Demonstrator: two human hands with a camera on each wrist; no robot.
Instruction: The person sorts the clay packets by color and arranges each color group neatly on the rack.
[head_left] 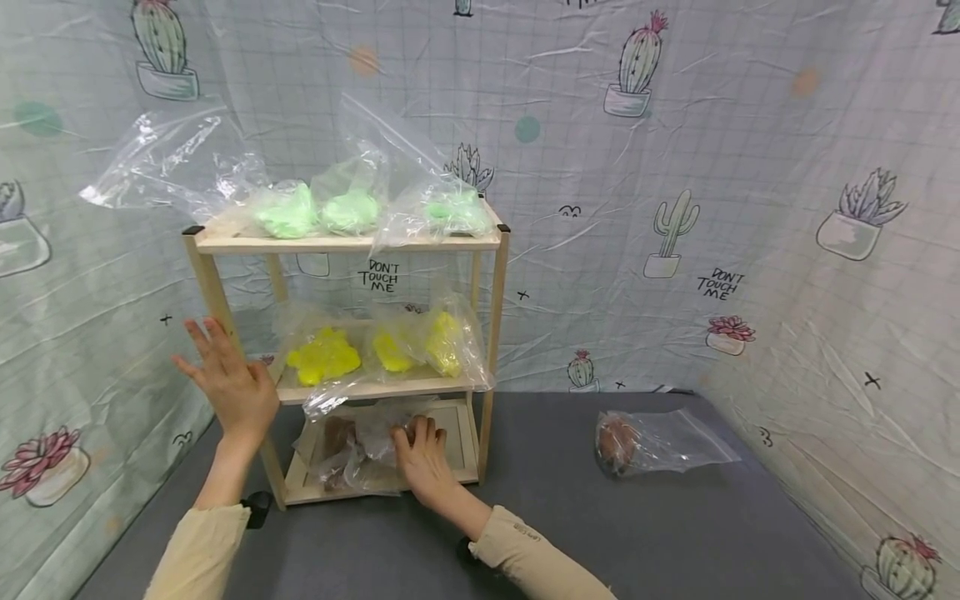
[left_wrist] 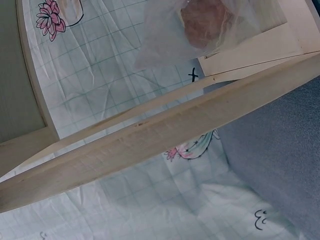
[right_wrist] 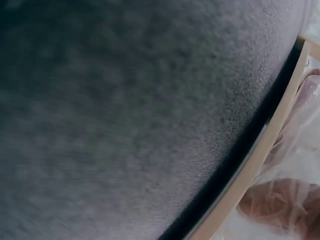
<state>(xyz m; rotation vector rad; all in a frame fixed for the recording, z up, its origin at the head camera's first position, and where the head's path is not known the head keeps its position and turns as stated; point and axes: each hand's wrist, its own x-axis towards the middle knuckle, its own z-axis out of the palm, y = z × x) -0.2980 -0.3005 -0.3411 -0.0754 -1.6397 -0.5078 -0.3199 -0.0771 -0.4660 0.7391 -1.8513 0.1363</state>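
Observation:
On the bottom tier of a wooden shelf rack (head_left: 495,317) lie clear plastic bags (head_left: 375,433) with brown lumps (head_left: 339,435) in them. My right hand (head_left: 426,462) reaches in from the front, its bent fingers gripping the right part of the plastic; the thumb is hidden. In the right wrist view, a bagged brown lump (right_wrist: 275,202) shows behind the shelf's front edge, and the hand is out of sight. My left hand (head_left: 240,392) is at the rack's left front post (left_wrist: 140,132), palm toward it and fingers straight and spread.
Bagged yellow lumps (head_left: 324,357) fill the middle tier, and bagged pale green lumps (head_left: 351,210) the top. One more bag with a brown lump (head_left: 618,442) lies on the dark grey table (head_left: 555,525) at the right. Cactus-print cloth (head_left: 570,292) hangs around.

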